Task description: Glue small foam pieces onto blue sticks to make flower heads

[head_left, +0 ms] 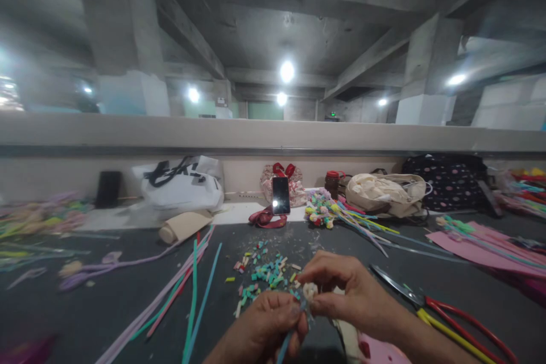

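My left hand (273, 321) pinches a blue pipe cleaner (285, 347) that runs down toward the bottom edge. Close beside it, my right hand (347, 290) closes thumb and finger on a small cream flower-like tuft (310, 291) at the upper end of the blue stem. How tuft and stem join is hidden by the fingers. Behind the hands lies a scatter of short cut pieces (271, 273), mostly turquoise with some cream, yellow and red. Scissors (420, 300) with a red and a yellow handle lie to the right of my right forearm, blades partly apart.
Long pipe cleaners (191, 296) lie at left. A flowered bunch (322, 210) sits behind. A phone (280, 195) leans on a patterned pouch (267, 182); a white bag (183, 187), a bottle (333, 185) and a cream bag (386, 196) line the wall. Pink sheets (452, 247) are at right.
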A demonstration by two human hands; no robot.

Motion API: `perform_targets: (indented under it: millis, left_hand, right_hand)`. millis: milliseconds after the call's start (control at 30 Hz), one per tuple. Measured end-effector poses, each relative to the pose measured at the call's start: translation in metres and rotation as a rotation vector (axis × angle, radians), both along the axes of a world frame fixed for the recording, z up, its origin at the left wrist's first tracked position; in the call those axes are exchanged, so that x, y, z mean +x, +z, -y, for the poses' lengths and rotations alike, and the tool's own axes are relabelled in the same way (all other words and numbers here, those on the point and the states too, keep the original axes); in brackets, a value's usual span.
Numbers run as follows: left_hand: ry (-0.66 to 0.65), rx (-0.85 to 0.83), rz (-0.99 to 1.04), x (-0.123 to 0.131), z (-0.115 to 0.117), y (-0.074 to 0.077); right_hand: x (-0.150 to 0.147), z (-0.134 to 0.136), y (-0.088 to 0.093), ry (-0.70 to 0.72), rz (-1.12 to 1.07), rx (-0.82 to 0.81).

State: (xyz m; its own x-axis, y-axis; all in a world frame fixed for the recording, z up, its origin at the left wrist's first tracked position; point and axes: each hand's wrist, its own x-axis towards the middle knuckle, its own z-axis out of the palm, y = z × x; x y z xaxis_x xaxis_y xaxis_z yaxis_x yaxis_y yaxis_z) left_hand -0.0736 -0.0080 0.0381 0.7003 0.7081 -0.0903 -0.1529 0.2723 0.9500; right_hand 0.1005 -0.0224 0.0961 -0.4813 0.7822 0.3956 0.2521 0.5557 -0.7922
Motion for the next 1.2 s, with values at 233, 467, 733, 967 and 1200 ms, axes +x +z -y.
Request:
perform_targets:
  millis: [233, 467, 733, 967, 1200]
  left_hand:
    - [-0.013, -0.069, 0.016, 0.0, -0.001, -0.003]
    - [-0.025, -0.076, 0.009, -0.001, -0.001, -0.003]
    - [0.276, -0.166, 0.118, 0.002, 0.008, 0.008]
    - [0.229, -0.225, 0.175, 0.003, 0.005, 0.006]
    - [0.045, -0.184, 0.138, -0.001, 0.001, -0.004]
  right_hand:
    - [0.005, -0.002, -0.001, 0.074, 0.007, 0.006]
    - [0.003, -0.001, -0.003, 0.078, -0.042, -0.058]
    - [0.013, -0.012, -0.02, -0.137, -0.272, -0.287]
    - [0.004, -0.014, -0.028, -0.071, -0.259, -0.381]
    - [0.009, -0.022, -0.012, 0.256, -0.189, -0.382]
